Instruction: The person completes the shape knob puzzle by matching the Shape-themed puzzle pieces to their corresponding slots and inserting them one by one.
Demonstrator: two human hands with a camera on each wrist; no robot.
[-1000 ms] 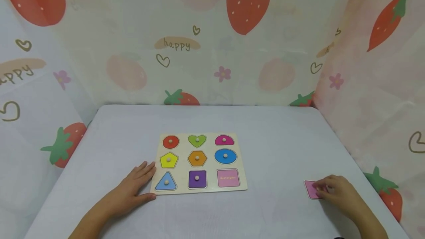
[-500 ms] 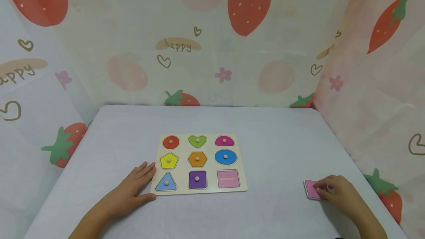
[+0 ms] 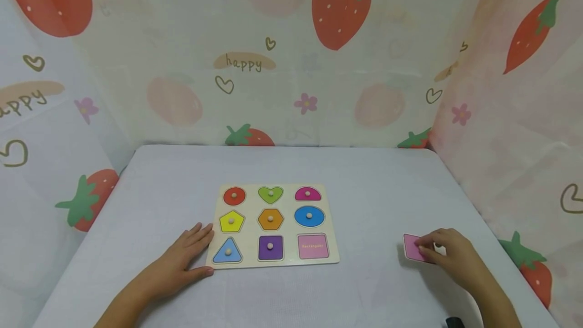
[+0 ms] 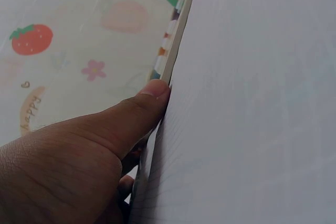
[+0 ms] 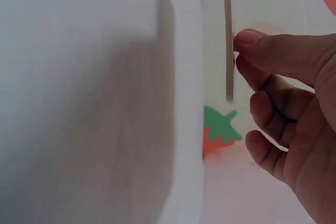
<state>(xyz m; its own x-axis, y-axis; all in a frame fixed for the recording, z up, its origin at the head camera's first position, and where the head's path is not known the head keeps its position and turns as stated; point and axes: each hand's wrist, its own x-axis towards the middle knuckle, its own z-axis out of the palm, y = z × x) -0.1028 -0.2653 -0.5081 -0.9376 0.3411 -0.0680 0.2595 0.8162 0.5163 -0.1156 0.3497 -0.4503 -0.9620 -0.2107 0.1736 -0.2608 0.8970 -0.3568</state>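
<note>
In the head view a cream wooden peg puzzle board [image 3: 290, 247] lies flat on the table. Its lower right recess [image 3: 313, 253] is pink and printed with a word. My left hand [image 3: 175, 259] rests at the board's left edge, fingers extended; the left wrist view shows the thumb [image 4: 152, 90] against that edge. Off to the right, my right hand [image 3: 451, 257] pinches a pink rectangular puzzle piece [image 3: 410, 248] between thumb and fingers, held above the tabletop. The right wrist view shows the piece edge-on [image 5: 229, 77], away from the cloth. Its knob is hidden by the fingertips.
Knobbed pieces fill the other recesses, among them a blue oval [image 3: 314, 220], a purple square [image 3: 264, 254] and a light blue triangle [image 3: 223, 256]. A white cloth [image 3: 373, 181] covers the table. Strawberry-print curtains [image 3: 282, 80] stand behind and at both sides.
My right hand has lifted the pink rectangular piece off the table and carried it slightly left and away from me. The left hand and the board have stayed in place.
</note>
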